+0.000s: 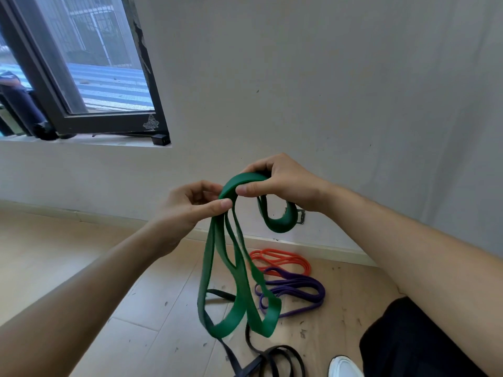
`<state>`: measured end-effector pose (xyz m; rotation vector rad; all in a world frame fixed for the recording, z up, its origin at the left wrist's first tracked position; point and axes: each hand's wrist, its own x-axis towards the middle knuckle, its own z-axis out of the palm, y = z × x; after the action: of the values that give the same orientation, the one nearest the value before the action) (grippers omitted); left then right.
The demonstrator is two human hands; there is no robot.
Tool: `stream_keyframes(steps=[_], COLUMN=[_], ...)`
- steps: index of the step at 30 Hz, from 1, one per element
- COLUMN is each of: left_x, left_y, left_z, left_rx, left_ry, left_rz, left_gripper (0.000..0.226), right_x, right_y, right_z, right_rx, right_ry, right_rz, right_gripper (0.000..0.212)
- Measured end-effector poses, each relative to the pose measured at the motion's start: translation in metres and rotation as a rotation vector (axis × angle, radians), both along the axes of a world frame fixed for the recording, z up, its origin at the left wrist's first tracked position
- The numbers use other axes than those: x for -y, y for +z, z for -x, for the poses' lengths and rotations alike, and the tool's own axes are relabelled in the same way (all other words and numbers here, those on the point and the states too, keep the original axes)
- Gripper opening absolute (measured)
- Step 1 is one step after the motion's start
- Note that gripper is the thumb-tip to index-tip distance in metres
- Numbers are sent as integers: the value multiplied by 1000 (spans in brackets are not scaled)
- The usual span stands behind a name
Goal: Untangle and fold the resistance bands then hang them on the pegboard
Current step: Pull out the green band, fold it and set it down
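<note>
Above the wooden floor (81, 268), held up in front of a pale wall (326, 91), the green band (239, 295) hangs from both hands. Left hand (187, 210) pinches the band's top between thumb and fingers, its grip clenched on the flat rubber; right hand (283, 180) closes its grip around the next stretch of the same band, just beside the left. From the left hand several green loops drop toward the floor, while a short loop dangles below the right hand.

On the floor beneath lie three other bands — an orange band (280, 258) nearest the baseboard, a purple band (296, 291) touching it on the near side, and a black band (272, 357) toward the floor's near edge, one strand running behind the green loops. A window (81, 77) sits at the upper left. A white shoe (344, 367) and dark trouser leg (408, 341) show at the lower right.
</note>
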<state>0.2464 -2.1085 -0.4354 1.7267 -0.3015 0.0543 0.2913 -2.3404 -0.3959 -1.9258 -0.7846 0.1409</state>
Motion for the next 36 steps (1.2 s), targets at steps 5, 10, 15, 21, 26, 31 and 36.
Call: stream_keyframes(steps=[5, 10, 15, 21, 26, 31, 36], left_x=[13, 12, 1, 2, 4, 6, 4], left_y=[-8, -10, -4, -2, -3, -6, -7], left_z=[8, 6, 1, 1, 4, 5, 4], left_rx=[-76, -82, -46, -44, -50, -18, 29], left_ry=[-87, -39, 32, 90, 66, 28, -14], left_rz=[-78, -119, -36, 24, -26, -144, -204], left_gripper=[56, 45, 47, 41, 41, 40, 39], right_x=[-1, 2, 14, 32, 30, 14, -5], right_y=[2, 3, 0, -20, -32, -28, -25], right_z=[0, -4, -12, -28, -27, -20, -6], right_rx=[-39, -57, -82, -152, -145, -41, 7], right_ry=[-24, -56, -85, -64, 36, 25, 80], right_rz=[-173, -270, -269, -40, 325, 332, 236], right_gripper=[14, 9, 12, 27, 37, 72, 54])
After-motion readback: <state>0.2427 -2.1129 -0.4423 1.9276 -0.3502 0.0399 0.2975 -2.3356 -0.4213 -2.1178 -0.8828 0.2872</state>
